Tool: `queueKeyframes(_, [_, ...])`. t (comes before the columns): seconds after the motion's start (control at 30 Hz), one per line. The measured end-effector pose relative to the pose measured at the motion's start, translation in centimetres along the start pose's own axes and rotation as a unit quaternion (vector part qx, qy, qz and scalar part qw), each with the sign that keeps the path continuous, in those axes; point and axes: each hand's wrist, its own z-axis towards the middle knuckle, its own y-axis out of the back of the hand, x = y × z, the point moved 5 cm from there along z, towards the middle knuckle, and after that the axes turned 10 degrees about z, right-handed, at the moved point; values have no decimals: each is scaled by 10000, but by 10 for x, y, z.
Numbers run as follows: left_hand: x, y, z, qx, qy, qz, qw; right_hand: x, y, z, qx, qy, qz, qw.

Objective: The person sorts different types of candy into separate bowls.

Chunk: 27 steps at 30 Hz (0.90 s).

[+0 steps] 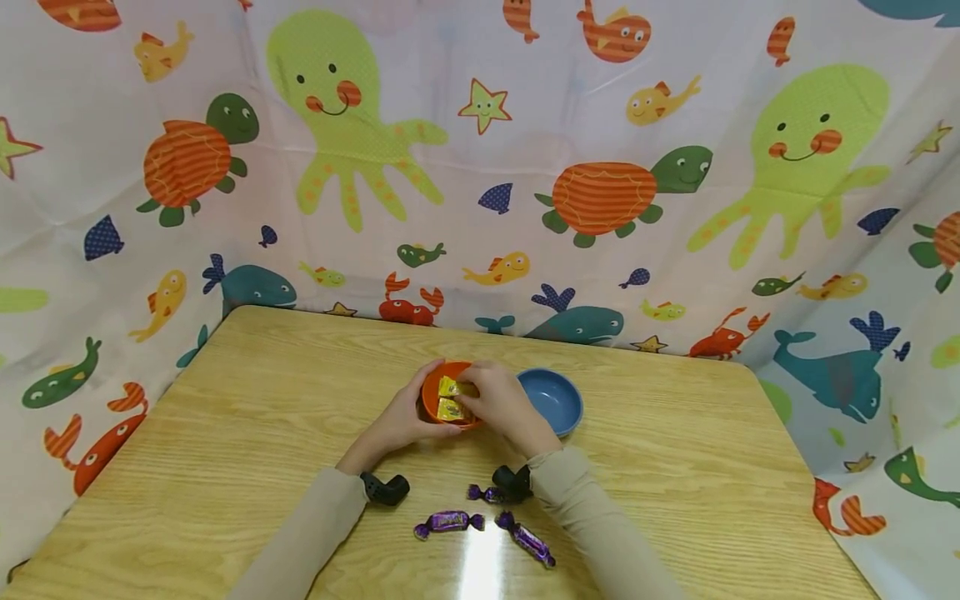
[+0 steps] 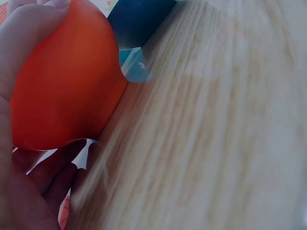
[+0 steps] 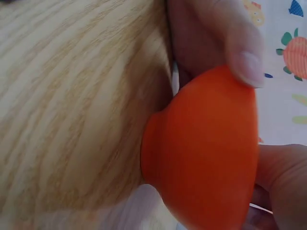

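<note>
Left grip (image 1: 408, 417) clamped round orange bowl (image 3: 206, 153); right grip (image 1: 501, 402) pinches yellow packet (image 1: 449, 387), partly obstructing blue bowl (image 1: 553, 402). Purple sweets (image 1: 450, 522) near.

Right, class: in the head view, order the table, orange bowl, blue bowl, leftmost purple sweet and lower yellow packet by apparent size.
1. Table
2. Orange bowl and blue bowl: too alike to rank, both partly covered
3. Leftmost purple sweet
4. Lower yellow packet

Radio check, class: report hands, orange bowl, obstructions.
Left hand holds orange bowl, upright on table. Right hand at yellow packets inside. Nothing visibly blocking.
</note>
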Motion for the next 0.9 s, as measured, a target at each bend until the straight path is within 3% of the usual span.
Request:
queueKeyframes(0.4, [-2, 0, 0, -9, -127, 8, 9999, 2, -2, 3, 87, -27, -159, 9998])
queueKeyframes(0.6, [-1, 0, -1, 3, -33, 38, 10000, 1, -3, 3, 160, -147, -155, 9996])
queueKeyframes(0.9, [1, 0, 0, 8, -86, -155, 9998, 5, 1, 2, 266, -196, 98, 9994])
